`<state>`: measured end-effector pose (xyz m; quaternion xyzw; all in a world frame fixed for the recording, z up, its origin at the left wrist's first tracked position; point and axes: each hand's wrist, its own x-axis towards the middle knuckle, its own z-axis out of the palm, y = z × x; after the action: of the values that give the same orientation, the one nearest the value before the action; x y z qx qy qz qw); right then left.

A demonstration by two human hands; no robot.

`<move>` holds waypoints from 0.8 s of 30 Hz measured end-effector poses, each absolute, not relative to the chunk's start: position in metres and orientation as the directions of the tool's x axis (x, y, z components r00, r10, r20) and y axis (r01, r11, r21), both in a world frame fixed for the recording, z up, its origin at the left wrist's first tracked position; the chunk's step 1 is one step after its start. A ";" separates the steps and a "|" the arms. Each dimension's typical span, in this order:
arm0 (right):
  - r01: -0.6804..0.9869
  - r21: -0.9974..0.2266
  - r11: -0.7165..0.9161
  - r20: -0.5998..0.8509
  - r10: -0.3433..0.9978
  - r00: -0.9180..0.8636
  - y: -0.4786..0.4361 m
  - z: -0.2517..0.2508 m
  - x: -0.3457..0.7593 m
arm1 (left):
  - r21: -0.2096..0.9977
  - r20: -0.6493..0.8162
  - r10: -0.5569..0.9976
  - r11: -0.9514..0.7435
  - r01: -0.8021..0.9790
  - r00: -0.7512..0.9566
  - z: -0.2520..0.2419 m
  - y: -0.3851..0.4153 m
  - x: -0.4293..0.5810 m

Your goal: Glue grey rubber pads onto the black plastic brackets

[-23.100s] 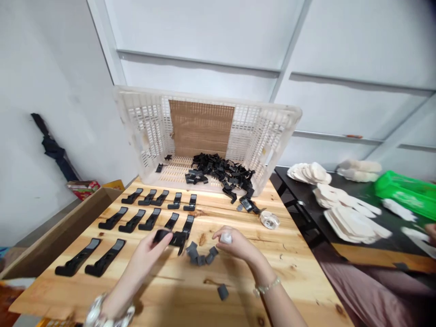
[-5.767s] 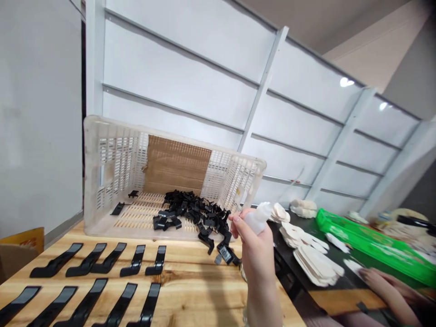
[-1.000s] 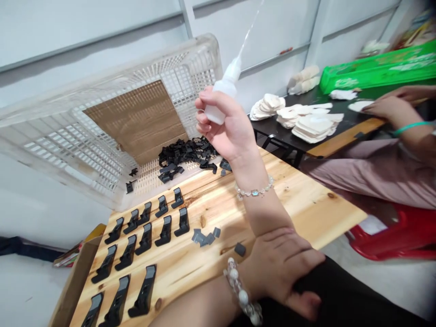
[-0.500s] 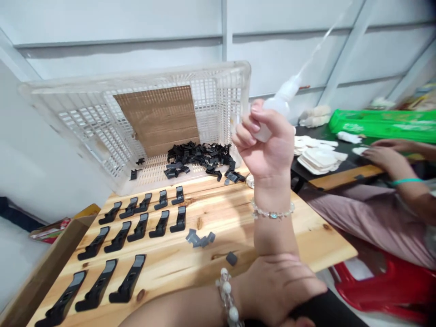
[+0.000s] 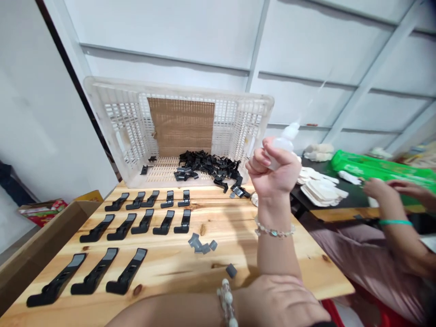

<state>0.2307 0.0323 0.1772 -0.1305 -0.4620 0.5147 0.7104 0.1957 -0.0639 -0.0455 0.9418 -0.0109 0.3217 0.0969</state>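
While up above the pine table [image 5: 170,268], right hand [image 5: 274,170] clenched around a white squeeze bottle [image 5: 284,143]

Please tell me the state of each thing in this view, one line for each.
Right hand, raised, closed around the squeeze bottle.
Squeeze bottle, white, tilted, thin nozzle pointing up.
Left hand, lowered at the near edge of the table, nothing visible in it.
Basket, white plastic, black clips piled inside.
Table clips, lying in three neat rows.
Grey pieces, small cluster, one lying apart.
Co-worker's hand, reaching over the dark table.
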 end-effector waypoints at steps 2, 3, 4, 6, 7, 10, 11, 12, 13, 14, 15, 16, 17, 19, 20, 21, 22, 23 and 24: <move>-0.575 -0.678 0.458 0.529 0.847 0.052 0.038 0.173 0.222 | 0.173 0.615 0.024 -0.979 -0.105 0.788 -0.046 -0.063 0.196; -0.542 -0.694 0.474 0.522 0.850 0.074 0.044 0.170 0.219 | 0.170 0.616 0.021 -0.979 -0.107 0.787 -0.045 -0.063 0.196; -0.495 -0.707 0.504 0.516 0.847 0.125 0.052 0.166 0.217 | 0.168 0.617 0.020 -0.980 -0.107 0.787 -0.043 -0.063 0.196; -0.229 -0.835 0.500 0.450 0.861 0.237 0.075 0.153 0.217 | 0.173 0.612 0.032 -0.980 -0.094 0.790 -0.037 -0.064 0.194; -0.158 -0.872 0.464 0.419 0.872 0.252 0.087 0.145 0.218 | 0.181 0.608 0.050 -0.981 -0.077 0.792 -0.033 -0.065 0.193; 0.025 -0.953 0.301 0.297 0.921 0.250 0.121 0.110 0.231 | 0.166 0.582 0.071 -0.986 -0.033 0.810 -0.022 -0.069 0.189; 0.096 -0.971 0.221 0.238 0.939 0.247 0.129 0.097 0.238 | 0.158 0.578 0.077 -0.987 -0.019 0.812 -0.020 -0.070 0.188; 0.166 -0.975 0.145 0.183 0.953 0.240 0.134 0.084 0.245 | 0.156 0.578 0.089 -0.988 -0.003 0.811 -0.019 -0.071 0.187; 0.230 -0.971 0.071 0.126 0.963 0.237 0.137 0.070 0.253 | 0.162 0.584 0.110 -0.987 0.017 0.804 -0.018 -0.071 0.186; 0.288 -0.957 0.009 0.079 0.969 0.234 0.137 0.057 0.260 | 0.175 0.594 0.143 -0.983 0.046 0.791 -0.019 -0.072 0.186; 0.340 -0.939 -0.043 0.040 0.972 0.233 0.136 0.045 0.267 | 0.192 0.608 0.181 -0.978 0.078 0.773 -0.020 -0.072 0.185; 0.387 -0.918 -0.088 0.006 0.972 0.235 0.134 0.034 0.273 | 0.208 0.622 0.220 -0.972 0.112 0.751 -0.021 -0.071 0.185; 0.429 -0.895 -0.118 -0.015 0.971 0.237 0.132 0.025 0.279 | 0.219 0.635 0.250 -0.966 0.140 0.731 -0.023 -0.071 0.184; 0.505 -0.850 -0.151 -0.027 0.969 0.244 0.129 0.010 0.286 | 0.214 0.647 0.270 -0.962 0.170 0.713 -0.023 -0.069 0.184; 0.537 -0.829 -0.155 -0.022 0.969 0.246 0.128 0.004 0.288 | 0.202 0.645 0.268 -0.963 0.178 0.716 -0.021 -0.069 0.183; 0.566 -0.810 -0.154 -0.014 0.970 0.244 0.129 -0.001 0.290 | 0.184 0.641 0.261 -0.965 0.185 0.722 -0.018 -0.069 0.181; 0.590 -0.793 -0.149 -0.006 0.971 0.237 0.131 -0.004 0.290 | 0.167 0.637 0.255 -0.967 0.193 0.728 -0.015 -0.069 0.178; 0.610 -0.780 -0.142 0.002 0.973 0.229 0.132 -0.007 0.290 | 0.155 0.635 0.251 -0.968 0.198 0.731 -0.010 -0.069 0.174; 0.623 -0.771 -0.134 0.009 0.975 0.220 0.134 -0.010 0.289 | 0.152 0.635 0.254 -0.967 0.204 0.730 -0.006 -0.069 0.169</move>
<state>0.2889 0.1343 -0.0098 -0.7054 -0.5664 0.2630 0.3352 0.1694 -0.0694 -0.0059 0.9293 0.1233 0.3462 0.0359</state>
